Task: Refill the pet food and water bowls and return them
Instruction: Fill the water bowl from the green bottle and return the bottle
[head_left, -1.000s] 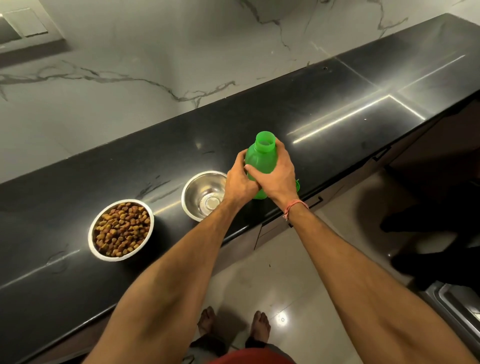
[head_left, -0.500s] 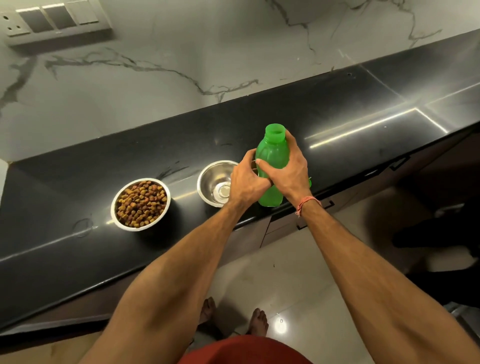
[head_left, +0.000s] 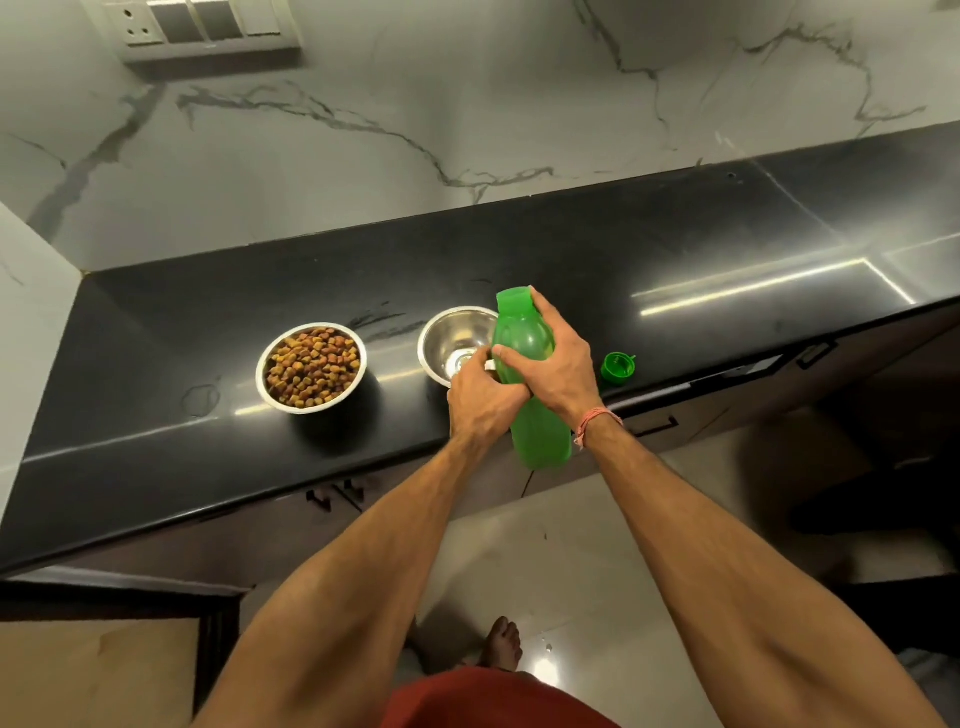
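- the green bottle (head_left: 524, 358), upright on the surface (head_left: 675, 249) a second ago, is now lifted and tipped, its open mouth leaning over the near rim of the empty steel bowl (head_left: 452, 338); no water visible yet
- right hand (head_left: 550, 364) has its grip wrapped round the bottle's upper body; left hand (head_left: 483, 395) grips it from the side facing the bowl
- green cap (head_left: 618, 368) lies right of the bowl
- kibble bowl (head_left: 311, 366), left of the steel bowl, is already full; so pouring looks about to begin, with only the water and the return left
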